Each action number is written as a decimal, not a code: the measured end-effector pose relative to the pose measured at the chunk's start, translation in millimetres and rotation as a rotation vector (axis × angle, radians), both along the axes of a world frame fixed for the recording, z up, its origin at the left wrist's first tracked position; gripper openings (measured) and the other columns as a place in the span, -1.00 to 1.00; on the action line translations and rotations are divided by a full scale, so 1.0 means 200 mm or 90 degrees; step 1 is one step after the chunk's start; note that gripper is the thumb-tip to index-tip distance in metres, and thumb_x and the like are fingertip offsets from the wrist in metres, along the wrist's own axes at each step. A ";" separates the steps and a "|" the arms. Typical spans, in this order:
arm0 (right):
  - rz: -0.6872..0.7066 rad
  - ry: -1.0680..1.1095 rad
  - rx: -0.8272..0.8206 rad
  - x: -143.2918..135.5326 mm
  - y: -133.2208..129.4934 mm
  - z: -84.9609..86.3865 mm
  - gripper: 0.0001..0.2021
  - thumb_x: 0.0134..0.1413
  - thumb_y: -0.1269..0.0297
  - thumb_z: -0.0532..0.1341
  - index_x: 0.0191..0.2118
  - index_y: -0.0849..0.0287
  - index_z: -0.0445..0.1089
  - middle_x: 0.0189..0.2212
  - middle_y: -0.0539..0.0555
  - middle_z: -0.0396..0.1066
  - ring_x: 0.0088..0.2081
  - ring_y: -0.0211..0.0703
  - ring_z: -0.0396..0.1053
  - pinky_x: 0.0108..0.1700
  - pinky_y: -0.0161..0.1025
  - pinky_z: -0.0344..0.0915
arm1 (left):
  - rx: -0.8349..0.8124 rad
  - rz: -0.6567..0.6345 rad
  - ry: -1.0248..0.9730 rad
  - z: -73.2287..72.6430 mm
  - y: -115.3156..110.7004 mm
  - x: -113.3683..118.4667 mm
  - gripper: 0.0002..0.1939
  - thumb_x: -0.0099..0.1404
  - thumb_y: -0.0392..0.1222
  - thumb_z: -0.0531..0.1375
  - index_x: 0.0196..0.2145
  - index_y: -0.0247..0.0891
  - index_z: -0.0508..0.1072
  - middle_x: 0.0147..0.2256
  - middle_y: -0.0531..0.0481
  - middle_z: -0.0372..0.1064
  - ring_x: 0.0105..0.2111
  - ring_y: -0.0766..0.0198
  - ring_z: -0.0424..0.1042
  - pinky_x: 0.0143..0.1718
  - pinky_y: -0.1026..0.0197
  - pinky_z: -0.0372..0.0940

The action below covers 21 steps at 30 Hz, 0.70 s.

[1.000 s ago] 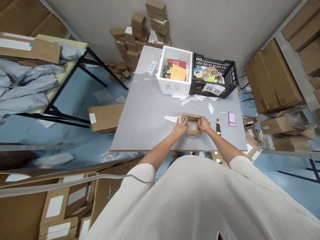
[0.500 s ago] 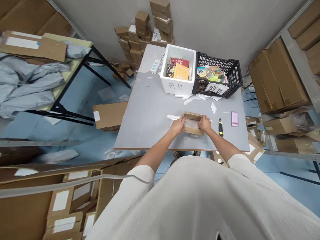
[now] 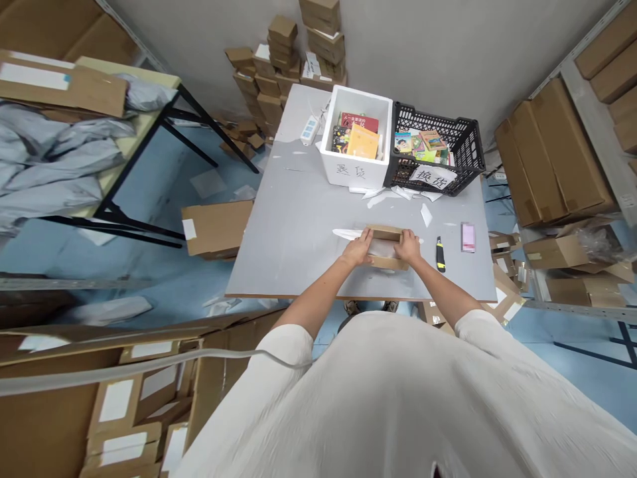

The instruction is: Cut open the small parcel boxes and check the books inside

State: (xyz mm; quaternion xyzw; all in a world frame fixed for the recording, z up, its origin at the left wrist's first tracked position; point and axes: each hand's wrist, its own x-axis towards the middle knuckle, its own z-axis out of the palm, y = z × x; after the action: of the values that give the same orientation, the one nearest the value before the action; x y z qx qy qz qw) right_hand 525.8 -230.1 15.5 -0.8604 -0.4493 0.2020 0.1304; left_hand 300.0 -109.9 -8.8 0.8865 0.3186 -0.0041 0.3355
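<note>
A small open cardboard box point(image 3: 389, 263) rests near the front edge of the grey table, with something pale and translucent inside it. My left hand point(image 3: 359, 248) grips its left end, fingers bent over the wall. At the opposite end my right hand point(image 3: 409, 246) holds the box the same way. A white strip of paper point(image 3: 344, 234) lies beside my left hand. Right of the box are a black and yellow utility knife point(image 3: 440, 255) and a pink-screened phone point(image 3: 468, 237).
Across the back of the table point(image 3: 283, 245) stand a white foam bin point(image 3: 348, 171) and a black plastic crate point(image 3: 438, 180), both holding books. Torn paper lies before them. A power strip point(image 3: 310, 130) is at the back left. Stacked cartons point(image 3: 271, 106) and a cardboard box point(image 3: 217, 227) flank the table.
Both hands stay on the box, which has hardly moved. The left fingers have shifted slightly along its end. The whole view has moved a little.
</note>
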 end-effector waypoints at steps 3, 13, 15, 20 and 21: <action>-0.004 0.081 0.087 0.09 -0.04 0.04 -0.29 0.19 0.25 0.24 0.45 0.17 0.29 0.48 0.36 0.26 0.38 0.28 0.35 0.44 0.22 0.35 | 0.006 0.017 -0.004 0.00 -0.01 -0.01 0.33 0.09 0.09 0.61 0.63 -0.20 0.08 0.67 -0.45 -0.21 0.38 -0.41 0.45 0.35 -0.13 0.36; -0.171 0.049 0.086 0.28 -0.21 0.06 -0.40 0.29 0.12 0.20 0.39 0.19 0.37 0.30 0.38 0.51 0.15 0.23 0.54 0.21 0.11 0.52 | -0.078 0.035 -0.047 0.06 0.03 -0.05 0.39 0.00 0.06 0.67 0.63 -0.10 0.09 0.62 -0.36 -0.06 0.34 -0.36 0.48 0.33 -0.12 0.40; -0.181 0.023 0.062 0.27 -0.20 0.04 -0.43 0.27 0.11 0.25 0.32 0.20 0.41 0.26 0.39 0.52 0.16 0.25 0.53 0.21 0.10 0.51 | -0.089 0.018 -0.021 0.08 0.05 -0.05 0.42 0.02 0.05 0.65 0.65 -0.09 0.01 0.62 -0.34 -0.12 0.37 -0.37 0.44 0.37 -0.16 0.38; -0.129 0.097 0.039 0.22 -0.14 0.02 -0.53 0.37 0.28 0.11 0.32 0.20 0.41 -0.05 0.24 0.64 0.04 0.16 0.57 0.15 -0.02 0.48 | -0.128 0.053 0.014 0.09 0.06 -0.06 0.53 -0.03 0.14 0.66 0.67 -0.08 -0.08 0.56 -0.34 -0.13 0.38 -0.37 0.40 0.37 -0.18 0.39; -0.118 0.100 0.035 0.22 -0.13 0.03 -0.51 0.39 0.31 0.08 0.34 0.21 0.40 -0.04 0.25 0.64 0.04 0.15 0.57 0.15 -0.03 0.47 | -0.139 0.060 0.011 0.08 0.06 -0.05 0.54 -0.05 0.15 0.67 0.67 -0.08 -0.08 0.55 -0.34 -0.12 0.37 -0.35 0.42 0.37 -0.17 0.39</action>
State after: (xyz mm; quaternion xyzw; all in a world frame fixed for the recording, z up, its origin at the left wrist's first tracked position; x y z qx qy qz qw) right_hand 568.9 -256.9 22.4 -0.8759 -0.3616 0.2435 0.2065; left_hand 289.0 -97.8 7.9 0.8289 0.3600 -0.0304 0.4271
